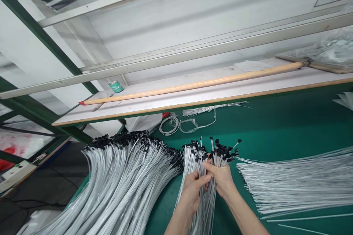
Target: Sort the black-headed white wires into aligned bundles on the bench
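In the head view, my left hand (194,189) is closed round a bundle of thin grey-white cables with black connector ends (195,153). My right hand (222,178) is wrapped round the upper part of the cables just to the right, below a cluster of black ends (223,151). The two hands are close together, and the cables hang down between my forearms. To the left lies a large pile of the same cables (121,180), its black ends fanned along the top.
Cables with bare-looking ends (300,180) lie across the green table (275,128) at right. A coiled cable (169,125) rests behind. Above runs a shelf (154,108) bearing a long wooden pole (193,83) and a green can (116,86). Green frame posts stand at left.
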The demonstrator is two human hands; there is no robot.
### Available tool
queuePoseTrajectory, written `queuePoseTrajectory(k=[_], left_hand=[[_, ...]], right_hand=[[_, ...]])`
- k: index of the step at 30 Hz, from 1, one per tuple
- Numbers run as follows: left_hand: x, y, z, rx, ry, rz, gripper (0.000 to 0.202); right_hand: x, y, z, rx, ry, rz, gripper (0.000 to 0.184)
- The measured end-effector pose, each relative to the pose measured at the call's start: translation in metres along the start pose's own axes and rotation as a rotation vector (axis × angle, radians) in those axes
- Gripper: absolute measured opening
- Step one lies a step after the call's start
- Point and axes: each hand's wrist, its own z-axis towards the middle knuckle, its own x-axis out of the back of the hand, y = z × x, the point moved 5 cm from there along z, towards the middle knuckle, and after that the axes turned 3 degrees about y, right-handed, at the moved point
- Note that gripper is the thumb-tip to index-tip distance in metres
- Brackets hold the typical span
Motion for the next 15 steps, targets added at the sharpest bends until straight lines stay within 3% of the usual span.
queuePoseTrajectory(k=[6, 15], left_hand=[[-0.003, 0.003, -0.004, 0.04, -0.127, 0.042, 0.023], [-0.001, 0.004, -0.008, 0.016, -0.133, 0.098, 0.022]], right_hand=[[-0.005, -0.01, -0.007, 0.045, -0.02, 0.044, 0.03], [-0.007, -0.01, -0.017, 0.001, -0.087, -0.012, 0.03]])
